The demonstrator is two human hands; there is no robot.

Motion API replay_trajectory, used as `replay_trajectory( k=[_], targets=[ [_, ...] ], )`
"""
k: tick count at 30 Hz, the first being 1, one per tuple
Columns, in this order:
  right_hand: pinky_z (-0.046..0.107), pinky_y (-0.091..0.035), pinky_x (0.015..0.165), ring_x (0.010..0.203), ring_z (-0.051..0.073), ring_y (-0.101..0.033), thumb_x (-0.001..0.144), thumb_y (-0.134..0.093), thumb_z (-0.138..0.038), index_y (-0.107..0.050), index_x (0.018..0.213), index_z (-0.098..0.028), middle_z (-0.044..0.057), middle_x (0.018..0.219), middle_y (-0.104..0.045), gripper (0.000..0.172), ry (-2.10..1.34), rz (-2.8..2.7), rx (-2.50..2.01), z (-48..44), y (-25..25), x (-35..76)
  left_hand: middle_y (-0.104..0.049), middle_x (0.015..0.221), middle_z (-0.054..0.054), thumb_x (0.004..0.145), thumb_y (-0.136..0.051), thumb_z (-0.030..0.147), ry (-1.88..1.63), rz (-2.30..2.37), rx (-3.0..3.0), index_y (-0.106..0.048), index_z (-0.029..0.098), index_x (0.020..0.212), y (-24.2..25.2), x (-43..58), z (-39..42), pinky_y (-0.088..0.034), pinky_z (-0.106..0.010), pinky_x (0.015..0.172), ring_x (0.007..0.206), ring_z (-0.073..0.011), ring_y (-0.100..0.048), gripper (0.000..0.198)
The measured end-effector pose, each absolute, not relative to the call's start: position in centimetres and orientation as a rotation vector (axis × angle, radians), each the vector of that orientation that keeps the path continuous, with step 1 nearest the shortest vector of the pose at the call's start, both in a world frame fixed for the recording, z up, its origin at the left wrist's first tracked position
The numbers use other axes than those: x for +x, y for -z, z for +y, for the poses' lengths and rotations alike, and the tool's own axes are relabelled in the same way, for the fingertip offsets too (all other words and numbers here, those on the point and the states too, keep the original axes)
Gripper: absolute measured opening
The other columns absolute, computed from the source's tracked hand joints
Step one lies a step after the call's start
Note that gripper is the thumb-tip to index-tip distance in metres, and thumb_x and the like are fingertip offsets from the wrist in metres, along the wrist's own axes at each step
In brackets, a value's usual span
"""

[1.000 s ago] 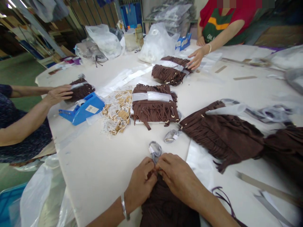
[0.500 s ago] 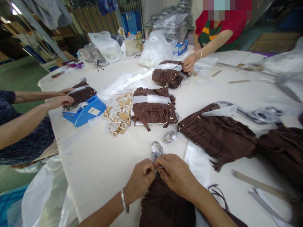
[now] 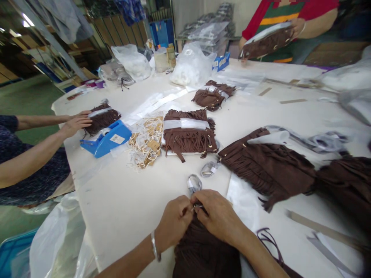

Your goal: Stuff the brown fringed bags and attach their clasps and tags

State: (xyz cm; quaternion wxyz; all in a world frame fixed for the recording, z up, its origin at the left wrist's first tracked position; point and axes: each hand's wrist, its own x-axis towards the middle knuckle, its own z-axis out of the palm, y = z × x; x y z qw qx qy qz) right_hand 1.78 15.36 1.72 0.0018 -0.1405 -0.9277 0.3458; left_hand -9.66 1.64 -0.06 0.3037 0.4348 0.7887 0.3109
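Observation:
A dark brown fringed bag (image 3: pixel 207 251) lies at the table's near edge, its top end under my fingers. My left hand (image 3: pixel 176 218) is closed in a pinch at that end, on something too small to make out. Curled over the same corner, my right hand (image 3: pixel 216 216) grips the bag beside a small shiny metal piece. Just beyond my fingertips sits a plastic-wrapped coil (image 3: pixel 194 183). A second wrapped coil (image 3: pixel 209 169) lies farther right, near another fringed bag (image 3: pixel 269 166).
A fringed bag with a pale band (image 3: pixel 188 133) lies ahead, beside a pile of strung tags (image 3: pixel 146 144). At left, a co-worker's hands (image 3: pixel 77 123) touch a banded bag behind a blue tape dispenser (image 3: pixel 107 139). Across the table, another person holds a brown bag (image 3: pixel 266 44).
The person across the table has lifted a brown bag off the table. The left co-worker's hands have shifted slightly on their bag. My hands stay pinched at the same corner.

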Motion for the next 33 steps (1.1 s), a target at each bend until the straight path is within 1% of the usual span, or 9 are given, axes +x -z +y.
replay_trajectory(
  k=[3,5,8,12,14,17,24,29,33],
  targets=[
    [0.033,-0.037,0.091,0.098,0.020,-0.054,0.083,-0.051,-0.014,-0.060,0.099,-0.023,0.003,0.096,-0.062,0.020,-1.088,-2.917,-0.405,15.4,-1.7,1.7,-0.044,0.058,0.004,0.079,-0.046,0.014,-0.829,2.064,1.026,-0.045,0.019,0.063,0.3,-10.0,1.5,-0.032,-0.022,0.054,0.056,-0.0117,-0.043,0.017],
    [0.033,-0.037,0.091,0.097,0.020,-0.054,0.082,-0.051,-0.014,-0.060,0.096,-0.022,0.004,0.096,-0.062,0.019,-1.067,-2.927,-0.414,15.3,-1.6,1.6,-0.052,0.070,0.001,0.078,-0.045,0.012,-0.762,2.106,1.246,-0.052,0.018,0.072,0.3,-10.0,1.5,-0.035,-0.024,0.059,0.065,-0.0134,-0.048,0.011],
    [0.034,-0.038,0.090,0.096,0.021,-0.054,0.082,-0.051,-0.014,-0.059,0.094,-0.020,0.005,0.095,-0.062,0.016,-1.025,-2.930,-0.457,15.3,-1.3,1.7,-0.059,0.092,-0.004,0.078,-0.044,0.009,-0.615,2.099,1.554,-0.058,0.018,0.098,0.2,-9.9,1.5,-0.037,-0.026,0.064,0.072,-0.0154,-0.052,0.026],
    [0.033,-0.037,0.091,0.098,0.020,-0.055,0.082,-0.051,-0.013,-0.059,0.099,-0.022,0.003,0.097,-0.063,0.021,-1.097,-2.872,-0.444,15.3,-1.2,1.8,-0.056,0.078,-0.001,0.082,-0.045,0.011,-0.684,2.165,1.358,-0.054,0.019,0.078,-0.6,-9.6,1.5,-0.039,-0.025,0.065,0.070,-0.0143,-0.052,0.013],
    [0.033,-0.036,0.093,0.099,0.019,-0.055,0.082,-0.052,-0.014,-0.058,0.103,-0.023,0.002,0.099,-0.064,0.023,-1.158,-2.838,-0.422,15.5,-1.2,1.9,-0.058,0.089,-0.002,0.084,-0.043,0.011,-0.735,2.213,1.308,-0.052,0.019,0.077,-0.9,-9.4,1.3,-0.040,-0.025,0.067,0.072,-0.0129,-0.053,0.014],
    [0.033,-0.036,0.095,0.099,0.018,-0.056,0.082,-0.053,-0.014,-0.058,0.104,-0.024,0.001,0.100,-0.065,0.025,-1.239,-2.804,-0.406,15.9,-1.1,2.1,-0.053,0.114,-0.005,0.087,-0.038,0.011,-0.551,2.268,1.456,-0.053,0.021,0.094,-0.8,-9.1,1.0,-0.039,-0.026,0.063,0.071,-0.0118,-0.053,0.019],
    [0.030,-0.036,0.094,0.097,0.016,-0.056,0.082,-0.053,-0.012,-0.058,0.103,-0.025,-0.001,0.100,-0.065,0.025,-1.358,-2.777,-0.382,16.6,-0.7,2.3,-0.059,0.091,-0.002,0.094,-0.035,0.025,-0.015,2.240,1.731,-0.052,0.023,0.100,0.4,-9.7,1.0,-0.033,-0.029,0.051,0.062,-0.0175,-0.054,0.018],
    [0.031,-0.036,0.093,0.097,0.019,-0.055,0.081,-0.054,-0.016,-0.058,0.097,-0.022,0.002,0.095,-0.064,0.018,-1.218,-2.816,-0.494,15.9,-0.9,1.8,-0.061,0.095,-0.002,0.093,-0.040,0.027,0.023,2.176,1.827,-0.051,0.023,0.106,0.5,-10.5,1.3,-0.035,-0.030,0.052,0.065,-0.0182,-0.057,0.018],
    [0.032,-0.036,0.093,0.096,0.020,-0.055,0.079,-0.054,-0.014,-0.057,0.094,-0.022,0.002,0.091,-0.063,0.017,-1.156,-2.840,-0.516,15.5,-1.1,1.5,-0.062,0.090,0.001,0.088,-0.047,0.024,-0.109,2.117,1.794,-0.053,0.023,0.096,0.3,-11.1,1.5,-0.039,-0.027,0.059,0.072,-0.0157,-0.059,0.010]
  ],
)
